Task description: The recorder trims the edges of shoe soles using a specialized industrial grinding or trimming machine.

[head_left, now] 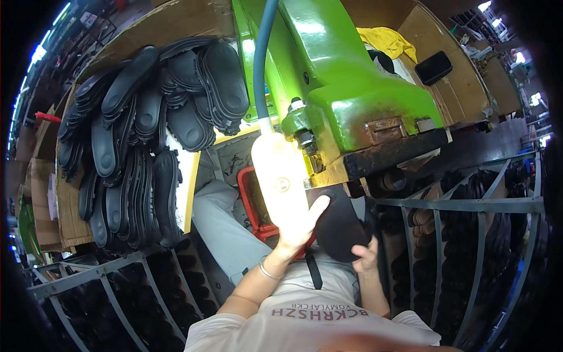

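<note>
A black shoe sole (342, 230) is held below the head of a green machine (358, 100), its far end near the machine's dark lower edge. My left hand (298, 227) grips the sole's left side with the thumb lying over its upper face; the lamp glare washes out its fingers. At the near right end of the sole, my right hand (366, 257) has its fingers closed on the edge. Close above my left hand hangs a glowing work lamp (275, 176) on a blue-grey stem (263, 58). The underside of the sole is hidden.
Stacked black soles (143, 135) fill a cardboard box (76, 218) at left. Metal racks (469, 205) with more soles stand right and lower left. A red bin (249, 182) sits beneath the machine. At far right, a box holds a yellow cloth (390, 42) and a phone (434, 68).
</note>
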`<state>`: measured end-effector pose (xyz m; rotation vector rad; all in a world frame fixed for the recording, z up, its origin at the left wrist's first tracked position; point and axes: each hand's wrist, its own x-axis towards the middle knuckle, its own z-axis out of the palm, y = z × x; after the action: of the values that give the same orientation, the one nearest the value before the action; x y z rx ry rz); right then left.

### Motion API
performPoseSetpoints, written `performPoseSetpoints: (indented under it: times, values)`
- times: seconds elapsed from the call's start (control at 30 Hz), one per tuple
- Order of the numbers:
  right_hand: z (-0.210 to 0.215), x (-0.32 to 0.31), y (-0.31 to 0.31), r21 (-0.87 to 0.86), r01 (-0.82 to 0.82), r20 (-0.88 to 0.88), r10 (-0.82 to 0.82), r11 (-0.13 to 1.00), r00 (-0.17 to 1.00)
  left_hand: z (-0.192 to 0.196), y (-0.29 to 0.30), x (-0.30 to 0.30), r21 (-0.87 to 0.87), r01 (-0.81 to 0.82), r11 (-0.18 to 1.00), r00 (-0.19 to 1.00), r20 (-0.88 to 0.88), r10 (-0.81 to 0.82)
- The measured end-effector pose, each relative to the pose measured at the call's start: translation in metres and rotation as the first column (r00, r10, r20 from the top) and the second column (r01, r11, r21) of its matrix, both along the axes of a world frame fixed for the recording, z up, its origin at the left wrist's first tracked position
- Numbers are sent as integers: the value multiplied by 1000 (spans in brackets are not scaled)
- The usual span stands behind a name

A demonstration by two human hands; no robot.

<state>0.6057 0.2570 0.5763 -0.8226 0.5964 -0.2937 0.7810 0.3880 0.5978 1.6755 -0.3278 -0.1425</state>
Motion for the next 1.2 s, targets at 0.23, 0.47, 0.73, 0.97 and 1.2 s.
performPoseSetpoints:
  times: [0.23, 0.47, 0.73, 0.97, 1.2]
  values:
    - [32, 46, -67, -181, 394, 84, -385, 901, 919, 14, 4, 0, 102, -46, 994, 995, 97, 36]
    - [61, 128, -79, -222, 160, 302, -88, 962, 949, 41, 40, 24, -129, 107, 986, 984, 154, -87]
    - [30, 137, -36, -373, 121, 308, -1, 920, 952, 34, 96, 35, -170, -29, 985, 998, -53, 20]
    - [37, 142, -121, -398, 300, 412, -124, 867, 903, 22, 14, 7, 36, -139, 990, 955, 268, 125]
    - [44, 148, -129, -306, 250, 528, -55, 919, 848, 20, 3, 12, 67, -75, 995, 935, 350, 47]
